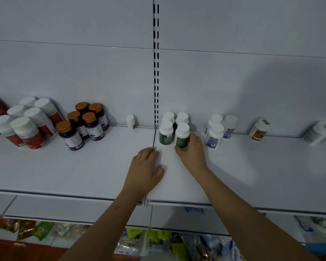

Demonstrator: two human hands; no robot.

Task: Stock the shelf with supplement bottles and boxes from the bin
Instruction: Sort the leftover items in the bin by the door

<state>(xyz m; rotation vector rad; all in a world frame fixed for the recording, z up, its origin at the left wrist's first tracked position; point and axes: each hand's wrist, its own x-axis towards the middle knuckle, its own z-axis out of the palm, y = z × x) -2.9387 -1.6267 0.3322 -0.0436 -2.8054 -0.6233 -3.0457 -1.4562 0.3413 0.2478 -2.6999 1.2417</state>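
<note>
My right hand (193, 153) grips a green-labelled white-capped bottle (182, 135) that stands on the white shelf (252, 166), at the front right of a cluster of green bottles (166, 132). My left hand (146, 168) rests on the shelf near the seam between the two shelf boards, with its fingers curled under and nothing in it. Both forearms reach up from the bottom of the view.
Left along the shelf stand red-labelled bottles (24, 129), purple-labelled bottles with bronze caps (83, 125) and one small white bottle (130, 121). To the right are blue-labelled bottles (215, 135), an orange-labelled bottle (259, 129) and a white one (319, 133). Packets (154, 240) fill the lower shelf.
</note>
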